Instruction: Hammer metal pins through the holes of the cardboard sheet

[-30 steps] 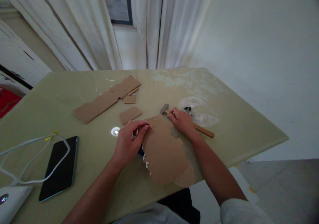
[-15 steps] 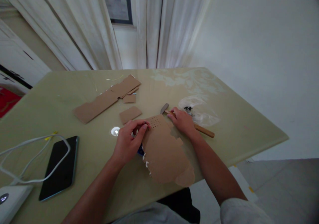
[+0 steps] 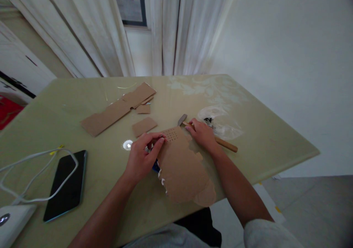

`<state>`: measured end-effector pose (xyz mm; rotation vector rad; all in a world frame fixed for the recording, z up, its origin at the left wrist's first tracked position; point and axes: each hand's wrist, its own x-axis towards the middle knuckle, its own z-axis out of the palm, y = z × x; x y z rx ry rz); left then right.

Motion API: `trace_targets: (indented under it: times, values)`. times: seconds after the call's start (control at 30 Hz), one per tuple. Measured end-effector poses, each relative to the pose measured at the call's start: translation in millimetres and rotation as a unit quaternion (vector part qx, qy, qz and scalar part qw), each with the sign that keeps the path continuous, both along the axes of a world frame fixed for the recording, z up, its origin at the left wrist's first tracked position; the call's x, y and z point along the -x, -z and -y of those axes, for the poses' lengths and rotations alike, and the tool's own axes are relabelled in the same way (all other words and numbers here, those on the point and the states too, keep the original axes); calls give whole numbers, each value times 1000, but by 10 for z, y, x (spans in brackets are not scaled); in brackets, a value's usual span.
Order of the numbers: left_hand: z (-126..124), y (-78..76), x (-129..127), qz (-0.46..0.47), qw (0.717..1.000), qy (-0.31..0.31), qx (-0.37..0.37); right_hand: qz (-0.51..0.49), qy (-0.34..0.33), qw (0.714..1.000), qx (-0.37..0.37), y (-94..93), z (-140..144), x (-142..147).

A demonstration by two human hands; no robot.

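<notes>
A torn-edged piece of cardboard lies near the table's front edge, with rows of small dark holes or dots at its far end. My left hand is at its far left corner, thumb and forefinger pinched on something small and dark that I cannot make out. A bit of something blue shows beneath the cardboard by that hand. On the right, my right hand is closed around the wooden handle of a hammer. The hammer's metal head rests just beyond the cardboard's far edge.
A clear plastic bag with small black items lies right of the hammer. Long cardboard strips and a small cardboard piece lie farther left. A black tablet or phone, a white cable and a white device occupy the left.
</notes>
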<state>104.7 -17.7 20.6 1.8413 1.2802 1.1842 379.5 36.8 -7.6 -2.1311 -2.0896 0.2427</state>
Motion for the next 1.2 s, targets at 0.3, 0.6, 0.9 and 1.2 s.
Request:
trace_targets:
  times: [0.3,0.6,0.9,1.2]
  values:
    - [0,-5,4,-2,1000,0,-20,-6,-2,1000,-3,9,1,-11]
    - [-38,-21,41,-2,1000,21,-7,-12,-1,1000,3,-22,6,1]
    - [-60,3,45,-8,999,25,-28,-6,-8,1000,6,-31,11,-27]
    - [-84,13,8,-26,998,38,-53,-60,-31,995,-68,-710,117,11]
